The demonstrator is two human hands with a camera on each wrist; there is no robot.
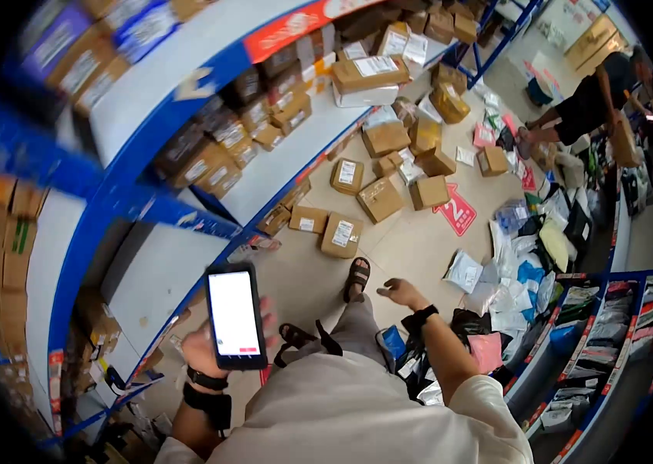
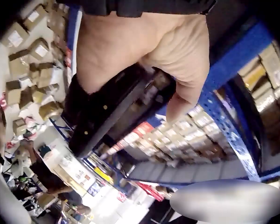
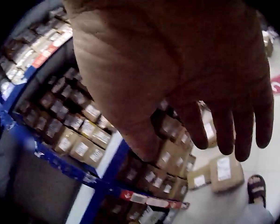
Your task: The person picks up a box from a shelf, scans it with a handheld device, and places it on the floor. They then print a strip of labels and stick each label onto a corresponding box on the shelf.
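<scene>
My left hand [image 1: 201,349] grips a black smartphone [image 1: 235,317] upright in front of my body, its screen lit mostly white with a small red patch near the bottom. In the left wrist view the phone's dark edge [image 2: 109,112] shows beside the palm, with the thumb and fingers on either side of it. My right hand [image 1: 404,294] hangs in the air over the floor and holds nothing. Its fingers [image 3: 215,122] are extended and slightly spread in the right wrist view. Below it in the head view is my sandalled foot [image 1: 357,278].
Blue-framed shelves [image 1: 149,139] with cardboard boxes run along the left. Several boxes [image 1: 380,199] lie on the floor ahead, near a red floor sticker [image 1: 456,210]. Bagged parcels [image 1: 508,301] pile up on the right beside a low rack [image 1: 574,348]. Another person [image 1: 601,97] stands far right.
</scene>
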